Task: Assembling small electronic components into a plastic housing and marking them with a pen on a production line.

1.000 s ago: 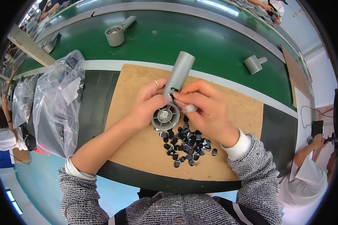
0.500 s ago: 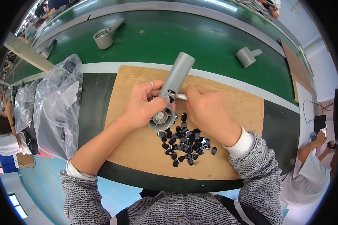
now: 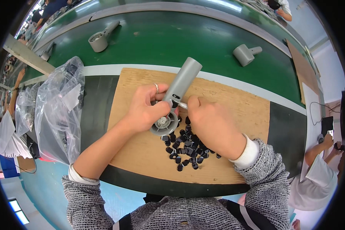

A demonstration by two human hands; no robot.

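My left hand (image 3: 147,107) is closed round a grey hair dryer housing (image 3: 184,79), its handle pointing up and to the right and its round open end with inner vanes toward me. A dark slot and a black piece show on the handle near my left thumb. My right hand (image 3: 214,122) pinches a slim silver tool (image 3: 183,104), whose tip meets the handle beside the black piece. The exact kind of tool is hard to make out. Just below lies a pile of small black oval pieces (image 3: 187,147), partly behind my right hand.
A wooden board (image 3: 138,157) lies under my hands. Beyond it runs a green conveyor belt (image 3: 172,42) with grey housings (image 3: 98,41) on it, another housing (image 3: 244,55) at right. Clear plastic bags (image 3: 59,111) stand at left. People sit at both sides.
The housings on the belt have shifted left. My right hand and the tool have moved slightly down and left, the tool's tip now nearer the black piece. The held housing has tilted slightly right.
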